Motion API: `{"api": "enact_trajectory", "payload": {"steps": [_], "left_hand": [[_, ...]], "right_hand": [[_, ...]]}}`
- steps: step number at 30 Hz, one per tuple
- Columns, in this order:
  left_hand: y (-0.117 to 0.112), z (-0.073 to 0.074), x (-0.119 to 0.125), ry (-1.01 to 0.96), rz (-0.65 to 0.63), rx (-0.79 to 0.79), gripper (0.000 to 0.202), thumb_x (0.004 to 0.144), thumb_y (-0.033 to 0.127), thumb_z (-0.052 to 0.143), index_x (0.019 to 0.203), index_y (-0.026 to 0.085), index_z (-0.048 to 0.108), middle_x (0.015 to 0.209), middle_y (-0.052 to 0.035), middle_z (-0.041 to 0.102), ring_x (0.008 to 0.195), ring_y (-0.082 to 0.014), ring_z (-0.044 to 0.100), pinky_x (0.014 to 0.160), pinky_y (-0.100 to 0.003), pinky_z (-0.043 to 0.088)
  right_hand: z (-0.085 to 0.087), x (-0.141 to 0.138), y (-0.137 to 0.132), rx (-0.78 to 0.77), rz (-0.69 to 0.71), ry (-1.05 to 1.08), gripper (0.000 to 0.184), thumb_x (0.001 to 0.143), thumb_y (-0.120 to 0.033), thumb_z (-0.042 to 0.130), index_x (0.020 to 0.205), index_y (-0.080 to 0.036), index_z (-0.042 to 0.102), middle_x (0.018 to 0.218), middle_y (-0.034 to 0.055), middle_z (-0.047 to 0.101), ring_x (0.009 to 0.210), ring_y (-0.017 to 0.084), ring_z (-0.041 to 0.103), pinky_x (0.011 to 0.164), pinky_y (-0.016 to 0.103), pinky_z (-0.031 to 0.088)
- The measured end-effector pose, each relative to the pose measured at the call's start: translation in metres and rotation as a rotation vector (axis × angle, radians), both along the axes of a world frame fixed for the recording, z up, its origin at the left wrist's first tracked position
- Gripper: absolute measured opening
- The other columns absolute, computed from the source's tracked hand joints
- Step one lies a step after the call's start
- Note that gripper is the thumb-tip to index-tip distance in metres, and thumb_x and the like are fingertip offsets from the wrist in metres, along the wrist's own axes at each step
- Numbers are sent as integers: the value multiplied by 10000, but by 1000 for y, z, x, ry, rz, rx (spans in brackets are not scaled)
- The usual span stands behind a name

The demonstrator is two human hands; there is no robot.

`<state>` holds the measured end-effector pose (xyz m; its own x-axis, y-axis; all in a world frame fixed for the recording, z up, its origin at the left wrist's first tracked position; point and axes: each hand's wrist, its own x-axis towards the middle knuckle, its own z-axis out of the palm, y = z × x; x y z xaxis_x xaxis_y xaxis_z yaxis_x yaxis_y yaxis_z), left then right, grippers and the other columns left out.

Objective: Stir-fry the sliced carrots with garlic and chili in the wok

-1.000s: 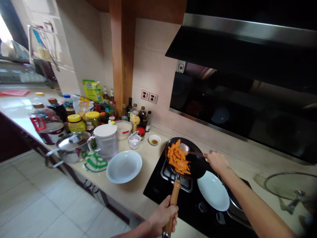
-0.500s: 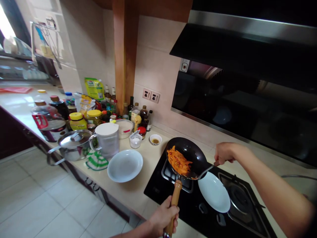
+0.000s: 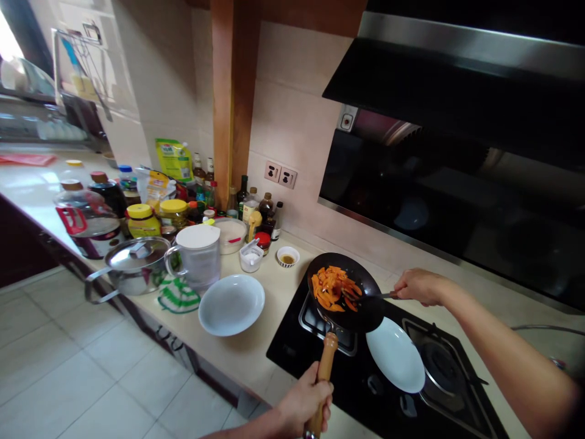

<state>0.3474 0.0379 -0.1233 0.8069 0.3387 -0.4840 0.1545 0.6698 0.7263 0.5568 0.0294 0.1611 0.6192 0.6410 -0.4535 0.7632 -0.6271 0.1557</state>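
My left hand [image 3: 311, 399] is wrapped round the wooden handle [image 3: 328, 356] of a dark wok [image 3: 370, 277] that sits over the left burner. Orange sliced vegetables, carrot-like, [image 3: 329, 285] lie in the wok's left and middle part, with small dark bits among them. My right hand [image 3: 418, 286] grips a spatula [image 3: 379, 297] by its handle, reaching in from the right. The spatula's head is in among the orange slices and mostly hidden by them. Close to the wok's right side, an oval white plate [image 3: 395, 356] rests on the black stove.
A white bowl-like plate [image 3: 231, 305] stands on the counter left of the stove. Behind it are a lidded pitcher [image 3: 198, 256], a salt box [image 3: 251, 256] and a small sauce dish [image 3: 287, 256]. A steel pot [image 3: 139, 268], a green-striped cloth [image 3: 179, 297] and several bottles crowd the left. The range hood [image 3: 439, 67] overhangs.
The spatula has moved from the wok's near right rim inward and up into the slices. The orange slices are now spread more loosely. My left hand stays on the handle.
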Motion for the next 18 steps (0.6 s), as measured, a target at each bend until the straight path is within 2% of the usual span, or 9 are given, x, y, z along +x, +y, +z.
{"api": "enact_trajectory", "payload": {"steps": [2,4,8,12,16,18], "left_hand": [[0,-1,0,6,-4,-2,359,676,328,587,912,244,330,581,85,459,393,-63,394,412,-194,306],[0,0,0,12,-11,3,348,675,321,581,903,246,329,579,87,456,391,-62,393,412,-194,309],[0,1,0,15,-15,4,329,675,325,577,866,248,321,580,89,449,393,-58,393,410,-192,313],[0,0,0,14,-14,16,309,685,316,564,864,242,324,582,86,452,398,-58,394,403,-190,310],[0,0,0,23,-11,19,300,691,311,557,878,241,332,575,87,452,396,-61,391,396,-189,304],[0,2,-1,30,-14,14,302,688,313,564,870,241,334,576,87,451,402,-59,395,398,-186,301]], "right_hand": [[0,-8,3,-54,51,28,140,705,-241,593,586,-217,665,372,-34,391,361,112,386,437,265,297],[-7,-16,8,-41,83,112,105,686,-241,600,613,-223,672,390,-47,392,363,101,382,438,254,296],[-43,-17,17,186,54,227,122,711,-253,594,598,-223,632,413,-64,389,377,72,363,443,224,268],[-84,-3,7,326,-132,285,268,839,-359,438,646,-206,545,409,-35,440,362,99,399,412,226,273],[-127,5,-25,473,-380,421,346,917,-382,210,740,-208,451,513,-22,488,362,75,379,382,196,267],[-152,1,-46,533,-487,493,370,921,-372,150,731,-206,420,554,-22,472,379,61,370,391,182,292]]}}
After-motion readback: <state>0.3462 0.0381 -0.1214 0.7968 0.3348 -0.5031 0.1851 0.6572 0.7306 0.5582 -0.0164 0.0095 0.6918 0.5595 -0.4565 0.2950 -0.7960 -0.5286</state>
